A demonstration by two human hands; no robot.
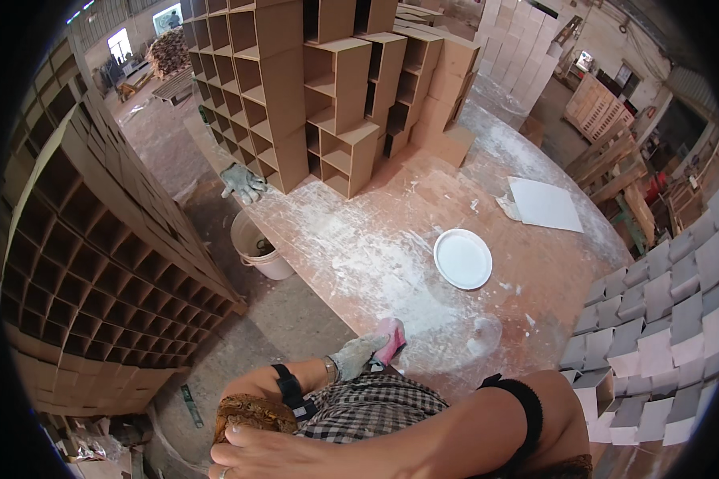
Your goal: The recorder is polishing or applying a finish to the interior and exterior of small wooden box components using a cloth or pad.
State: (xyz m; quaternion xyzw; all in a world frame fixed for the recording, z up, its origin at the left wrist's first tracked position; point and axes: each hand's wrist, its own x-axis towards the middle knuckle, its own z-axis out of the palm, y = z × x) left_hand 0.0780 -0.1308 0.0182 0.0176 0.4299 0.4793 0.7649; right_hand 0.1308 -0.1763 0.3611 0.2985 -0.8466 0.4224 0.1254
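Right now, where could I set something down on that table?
Between the white disc and the stacked brown boxes, and right of the disc, below the white sheet; both lightly dusted. The boxes crowd the far left, the gloved left hand the near side.

Tabletop [359, 263] reads as matt wood board to me, scuffed, rough with white powder. Brown boxes [284, 104]: matt fibreboard or card, can't tell which; faces smooth. Round dish [463, 259]: smooth, plastic-looking. Bucket [272, 265]: smooth plastic. Flat sheet [545, 203]: matt, paper-like. I see dusty cloth on the worn glove [355, 357], soft pink fabric [390, 342] beside it, woven checked garment [375, 399].
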